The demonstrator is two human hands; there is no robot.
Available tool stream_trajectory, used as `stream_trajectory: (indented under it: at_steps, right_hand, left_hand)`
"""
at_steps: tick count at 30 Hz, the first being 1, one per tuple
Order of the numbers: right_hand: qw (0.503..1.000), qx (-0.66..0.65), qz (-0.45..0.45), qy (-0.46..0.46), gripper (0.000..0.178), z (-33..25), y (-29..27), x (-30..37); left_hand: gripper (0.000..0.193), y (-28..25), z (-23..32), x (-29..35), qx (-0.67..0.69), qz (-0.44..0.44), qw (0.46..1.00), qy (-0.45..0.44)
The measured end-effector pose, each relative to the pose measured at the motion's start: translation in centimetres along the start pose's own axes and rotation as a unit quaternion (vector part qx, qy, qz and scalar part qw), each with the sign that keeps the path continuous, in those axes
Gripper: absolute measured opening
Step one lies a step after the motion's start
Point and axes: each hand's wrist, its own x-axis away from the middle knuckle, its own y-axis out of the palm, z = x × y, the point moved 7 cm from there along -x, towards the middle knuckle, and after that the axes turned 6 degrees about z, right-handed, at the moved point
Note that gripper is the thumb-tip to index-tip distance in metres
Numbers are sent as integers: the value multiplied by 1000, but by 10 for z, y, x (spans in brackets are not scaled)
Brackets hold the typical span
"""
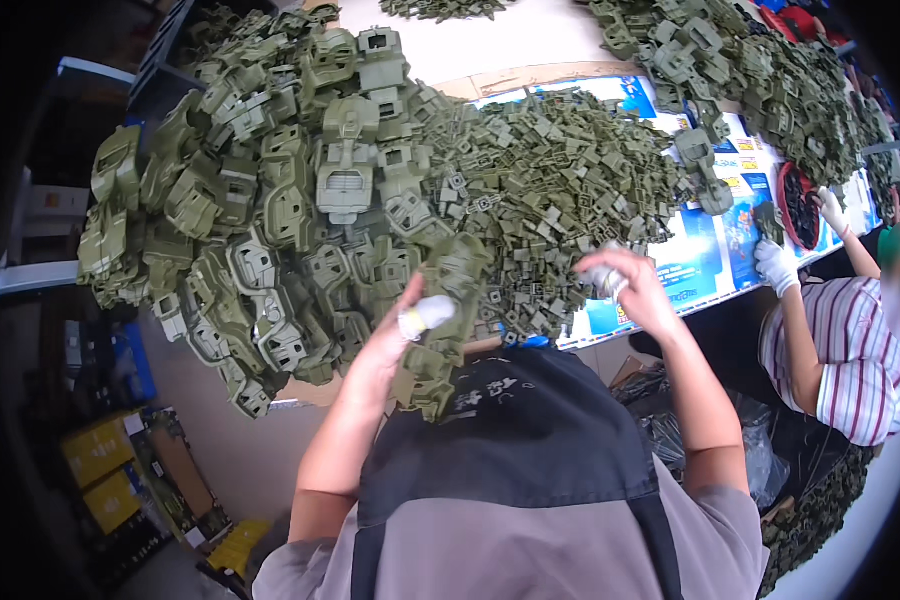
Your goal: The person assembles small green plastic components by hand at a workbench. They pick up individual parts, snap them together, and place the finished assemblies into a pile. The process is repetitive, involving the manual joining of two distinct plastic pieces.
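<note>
My left hand (410,322), with white wrapping on its fingers, is closed on an olive-green plastic toy vehicle body shell (458,290). The shell is tilted in front of my dark apron, at the table's near edge. My right hand (622,283) is over the near right side of a wide heap of small olive-green plastic parts (560,180). White wrapping covers some of its fingers too. They are bent and apart, and I see nothing held between them. Stacked body shells (285,190) like the held one rise to the left of the heap.
A person in a striped shirt (845,345) works at the right with white gloves, beside a red-rimmed basket (798,207). More green parts (760,80) pile up at the far right. Printed blue-and-white sheeting (670,290) covers the table there. Yellow boxes (105,470) stand low at the left.
</note>
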Motion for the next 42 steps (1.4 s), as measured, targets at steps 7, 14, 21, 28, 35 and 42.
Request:
stream_trajectory:
  at_steps: [7,14,21,28,35,42]
  right_hand:
    - [997,-1,-47,-57,25,-51,48,6]
    - [971,190,-94,-113,39,-71,60,8]
    - [973,166,-75,-140,35,-54,66,17]
    - [978,108,-93,-153,35,-50,64,20]
    - [981,-14,-129,-142,30,-55,41,-10]
    - [908,390,126,-86,27,62,12,-36]
  left_hand:
    - [65,48,9,0,-77,-150,985,-36]
    - [58,60,13,1,-131,-182,974,40]
    - [48,60,-2,0,-149,-176,973,-7]
    - [53,63,-3,6,-200,-156,967,30]
    - [54,67,18,0,-103,-161,979,64]
    - [50,1,-16,-8,105,62,993,-2]
